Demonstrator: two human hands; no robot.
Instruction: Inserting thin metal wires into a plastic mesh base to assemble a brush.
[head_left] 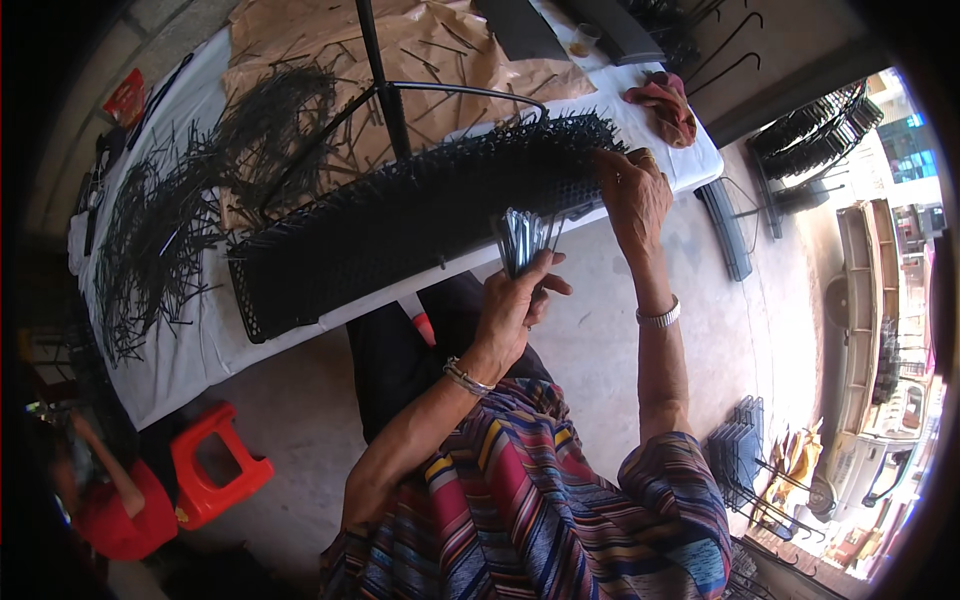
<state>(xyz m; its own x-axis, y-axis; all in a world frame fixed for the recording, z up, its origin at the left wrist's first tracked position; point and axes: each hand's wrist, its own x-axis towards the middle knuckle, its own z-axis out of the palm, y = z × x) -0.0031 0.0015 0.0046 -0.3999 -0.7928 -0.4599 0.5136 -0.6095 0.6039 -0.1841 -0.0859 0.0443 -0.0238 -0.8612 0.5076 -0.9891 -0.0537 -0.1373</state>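
Observation:
A bundle of thin, shiny metal rods (524, 240) stands up out of my left hand (512, 310), whose fingers are closed round its lower part. My right hand (638, 195) is at the right end of a long black perforated mesh panel (400, 225), fingertips pinched at its edge; whatever is between them is too small to make out. The panel lies slanting along the table's near edge. Many short dark pieces bristle along its far side. A black metal frame (392, 120) with an upright post rises behind it.
Heaps of thin black rods (165, 230) cover the table's left side. Brown paper (440, 50) lies on the white-covered table (190, 365), with a reddish cloth (665, 108) at the right corner. A red stool (222, 465) and another person (125, 510) are at lower left.

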